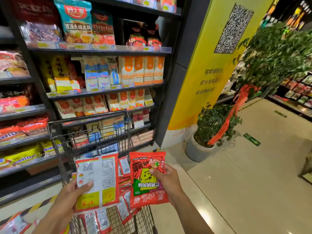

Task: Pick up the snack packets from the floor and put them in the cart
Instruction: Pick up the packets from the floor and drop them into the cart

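My left hand (72, 194) grips a red snack packet (98, 179) turned back side up, showing its white label and barcode. My right hand (166, 179) holds a second red packet (145, 184) front side up, with yellow and green print. Both packets hang over the black wire cart (94, 130), which stands in front of me against the shelves. Several red packets (124, 183) lie inside the cart beneath the two held ones. More red packets (15, 223) lie on the floor at the bottom left.
Stocked shelves (101, 51) fill the left side behind the cart. A yellow pillar (202, 78) stands to the right of them, with a potted plant (212, 130) in a grey pot at its base. Tiled floor (253, 174) stretches to the right.
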Motion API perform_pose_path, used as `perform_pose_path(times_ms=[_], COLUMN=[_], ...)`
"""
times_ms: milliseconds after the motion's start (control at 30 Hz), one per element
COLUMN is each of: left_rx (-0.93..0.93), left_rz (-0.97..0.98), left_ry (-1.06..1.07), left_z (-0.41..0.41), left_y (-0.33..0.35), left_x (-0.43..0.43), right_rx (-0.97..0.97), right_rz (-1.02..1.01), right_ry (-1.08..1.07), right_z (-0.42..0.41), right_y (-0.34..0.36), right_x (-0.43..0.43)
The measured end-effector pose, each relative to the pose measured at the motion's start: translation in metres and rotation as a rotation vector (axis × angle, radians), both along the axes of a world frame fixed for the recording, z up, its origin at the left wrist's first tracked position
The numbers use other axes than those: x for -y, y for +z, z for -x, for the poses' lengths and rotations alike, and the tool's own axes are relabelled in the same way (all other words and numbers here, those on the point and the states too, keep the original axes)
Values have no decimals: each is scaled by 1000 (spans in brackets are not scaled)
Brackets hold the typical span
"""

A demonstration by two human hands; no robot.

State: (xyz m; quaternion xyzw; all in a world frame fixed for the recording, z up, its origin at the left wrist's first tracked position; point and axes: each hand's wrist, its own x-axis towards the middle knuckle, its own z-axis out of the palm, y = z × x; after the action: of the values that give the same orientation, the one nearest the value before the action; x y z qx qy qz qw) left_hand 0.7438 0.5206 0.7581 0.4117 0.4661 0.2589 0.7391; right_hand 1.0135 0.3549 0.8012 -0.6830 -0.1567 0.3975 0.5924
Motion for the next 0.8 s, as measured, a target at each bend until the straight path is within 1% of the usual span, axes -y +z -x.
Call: perform_pose_path(times_ms=[200,367,567,800], left_rx=[-18,-26,-98,-108], left_rz=[60,112,131,193], left_ry=[87,160,197,226], left_z=[-44,-63,-63,-50], left_y=[-19,-44,-77,-138], left_x=[-3,-4,-2,-24], right_rx=[-44,-82,-116,-140], right_rz=[34,75,163,270], right_ry=[122,206,221,269], right_z=[-53,-83,-88,-82], right_y=[-25,-53,-102,-174], right_x=[-34,-60,-87,-117])
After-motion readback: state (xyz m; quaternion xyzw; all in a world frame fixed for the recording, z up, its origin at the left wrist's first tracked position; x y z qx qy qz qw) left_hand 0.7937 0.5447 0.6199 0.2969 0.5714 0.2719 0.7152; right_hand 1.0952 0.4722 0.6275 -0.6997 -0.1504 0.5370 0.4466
